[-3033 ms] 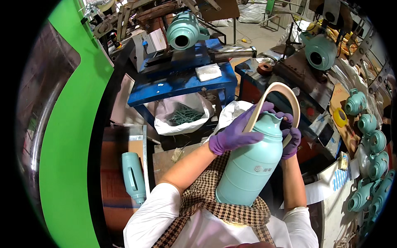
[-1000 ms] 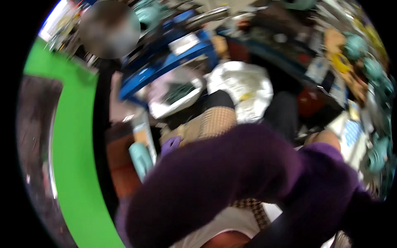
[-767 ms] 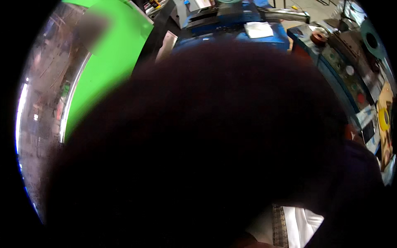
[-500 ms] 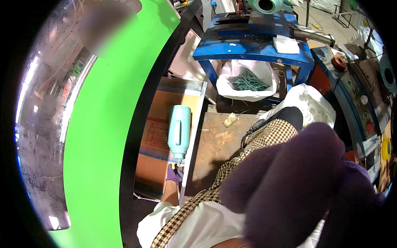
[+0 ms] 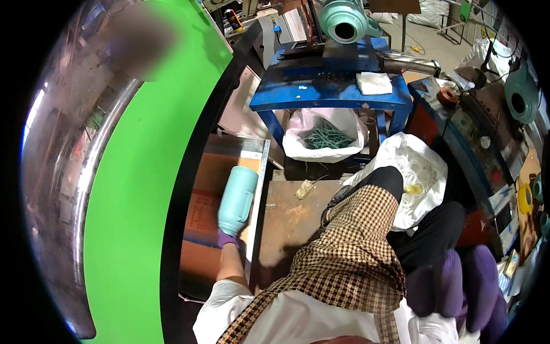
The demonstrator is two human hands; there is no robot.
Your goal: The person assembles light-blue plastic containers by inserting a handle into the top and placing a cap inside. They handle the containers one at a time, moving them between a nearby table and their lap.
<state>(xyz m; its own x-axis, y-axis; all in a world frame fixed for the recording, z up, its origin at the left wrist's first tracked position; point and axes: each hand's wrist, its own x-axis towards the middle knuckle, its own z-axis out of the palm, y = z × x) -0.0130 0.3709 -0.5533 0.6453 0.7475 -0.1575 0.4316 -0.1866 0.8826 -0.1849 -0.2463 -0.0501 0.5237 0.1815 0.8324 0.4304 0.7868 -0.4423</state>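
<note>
A pale teal thermos jug (image 5: 236, 198) lies slanted over a cardboard-lined tray (image 5: 264, 163), its side handle facing right. My left hand (image 5: 227, 237), in a purple glove, is closed on the jug's near end, which hides most of the fingers. My right hand (image 5: 458, 284), also in a purple glove, is raised at the lower right beside my lap. Its fingers are stretched out and apart, with nothing visible in them.
A blue metal bench (image 5: 332, 98) ahead carries another teal jug body (image 5: 344, 23) and a white cloth (image 5: 374, 83). Below it sits a white sack (image 5: 295, 143) of green strips. A second sack (image 5: 432, 192) holds white rings. A bright green curved panel (image 5: 132, 183) runs along my left.
The jug has turned from upright in the picture to slanted, its handle now to the right. My left hand has gone to its near end. My right hand has moved down and right.
</note>
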